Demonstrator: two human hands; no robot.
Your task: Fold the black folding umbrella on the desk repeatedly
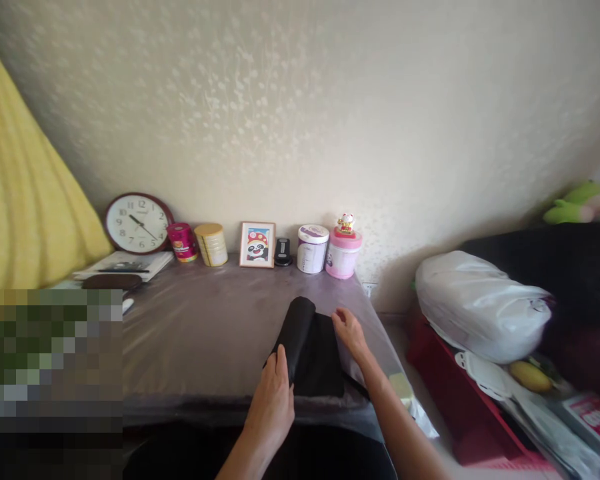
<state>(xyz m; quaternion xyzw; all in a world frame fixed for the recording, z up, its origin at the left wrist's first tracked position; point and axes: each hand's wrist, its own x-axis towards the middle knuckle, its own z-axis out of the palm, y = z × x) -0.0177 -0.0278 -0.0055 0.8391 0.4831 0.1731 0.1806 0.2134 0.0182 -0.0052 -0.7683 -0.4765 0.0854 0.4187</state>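
A black sheet of fabric or soft material, partly rolled up, lies near the front edge of the table. Its thick roll point(296, 333) is on the left and a flat flap point(323, 363) extends to the right. My left hand point(273, 397) is closed around the lower left side of the roll. At the flap's upper right corner, my right hand point(349, 330) has its fingertips pinched together on the edge. A dark strap point(355, 385) runs from the flap's lower right side and passes under my right forearm. Whether anything is inside the roll is hidden.
Along the wall stand a clock point(137, 223), a magenta can point(183, 241), a yellow can point(211, 245), a framed panda picture point(257, 245), and two tubs, one bearing a figurine point(347, 225). A red crate point(443, 367) with a white bag point(480, 303) stands right.
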